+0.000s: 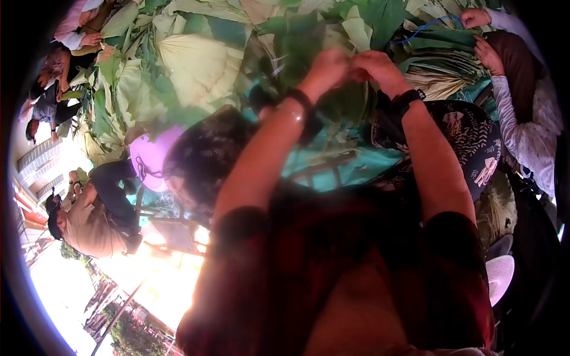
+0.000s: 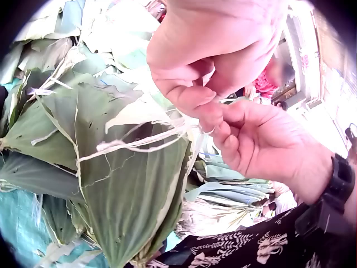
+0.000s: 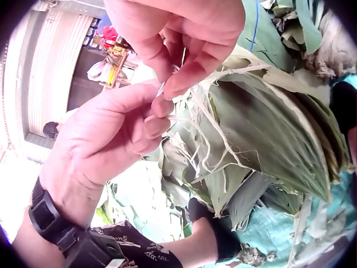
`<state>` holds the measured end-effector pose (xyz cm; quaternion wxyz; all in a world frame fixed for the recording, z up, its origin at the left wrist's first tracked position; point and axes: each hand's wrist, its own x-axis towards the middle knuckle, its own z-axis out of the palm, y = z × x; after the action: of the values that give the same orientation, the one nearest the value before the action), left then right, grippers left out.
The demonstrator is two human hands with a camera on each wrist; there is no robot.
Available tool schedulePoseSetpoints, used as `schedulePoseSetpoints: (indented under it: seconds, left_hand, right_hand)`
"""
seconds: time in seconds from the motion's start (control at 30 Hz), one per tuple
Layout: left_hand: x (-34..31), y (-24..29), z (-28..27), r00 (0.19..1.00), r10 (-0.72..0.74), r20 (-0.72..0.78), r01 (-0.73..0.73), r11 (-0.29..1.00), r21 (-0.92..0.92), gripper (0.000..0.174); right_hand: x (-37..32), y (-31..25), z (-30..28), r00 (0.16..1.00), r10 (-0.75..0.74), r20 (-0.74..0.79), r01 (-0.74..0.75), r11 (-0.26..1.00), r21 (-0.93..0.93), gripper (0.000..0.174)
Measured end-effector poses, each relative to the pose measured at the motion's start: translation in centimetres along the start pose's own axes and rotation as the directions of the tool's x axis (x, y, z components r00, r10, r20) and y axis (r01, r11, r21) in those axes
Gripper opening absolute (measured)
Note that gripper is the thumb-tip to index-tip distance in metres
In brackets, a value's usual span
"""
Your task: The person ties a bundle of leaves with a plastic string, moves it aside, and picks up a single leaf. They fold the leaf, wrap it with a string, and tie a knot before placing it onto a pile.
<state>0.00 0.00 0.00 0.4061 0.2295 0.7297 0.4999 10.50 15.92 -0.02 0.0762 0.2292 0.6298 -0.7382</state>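
Observation:
My left hand (image 1: 328, 72) and right hand (image 1: 380, 68) meet at the fingertips over a bundle of large green leaves. In the left wrist view, pale fibrous strips (image 2: 120, 144) run across the leaf bundle (image 2: 131, 195) up to both hands' fingers. The right wrist view shows my right hand (image 3: 195, 44) pinching the strip ends from above. Opposite it, the thumb and forefinger of my left hand (image 3: 106, 123) pinch them too. The bundle (image 3: 268, 123) hangs just beyond the fingers, its leaves folded to a point. Curled fingers partly hide the strip ends.
Broad leaves (image 1: 199, 68) lie heaped ahead and to the left. At right, another person (image 1: 525, 113) handles a blue cord (image 1: 424, 28) beside stacked leaves (image 1: 442, 74). A teal sheet (image 1: 350, 169) spreads below. A purple hat (image 1: 157, 157) and a seated person (image 1: 98, 213) are at left.

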Motion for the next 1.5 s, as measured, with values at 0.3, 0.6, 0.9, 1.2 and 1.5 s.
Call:
schedulePoseSetpoints:
  seconds: [0.3,0.6,0.9,1.2,1.5]
  left_hand:
    - [-1.7,1.2,0.6,0.985,-0.108,0.134,0.123,0.987,-0.106,0.02]
    - [-0.6,-1.7,1.4,0.985,0.17,-0.019,-0.171,0.981,-0.088,0.021]
    - [-1.0,-0.7,1.3,1.0,-0.027,0.009,0.028,0.986,-0.164,0.019]
    - [-0.6,-1.1,1.8,0.997,0.06,-0.039,-0.065,0.99,-0.123,0.02]
    - [-1.2,-1.1,0.7,0.99,0.006,0.14,0.072,0.838,-0.541,0.028]
  right_hand:
    - [-0.7,0.0,0.2,0.988,-0.113,-0.11,0.108,0.993,-0.052,0.016]
    - [0.2,-0.2,0.6,0.982,-0.158,-0.101,0.131,0.963,-0.234,0.017]
    - [1.3,1.7,0.3,0.887,-0.431,-0.163,0.259,0.759,-0.598,0.014]
    - [0.0,0.8,1.3,0.872,-0.478,-0.102,0.159,0.474,-0.866,0.012]
    - [1.7,3.3,0.9,0.848,-0.467,-0.252,0.262,0.781,-0.567,0.012]
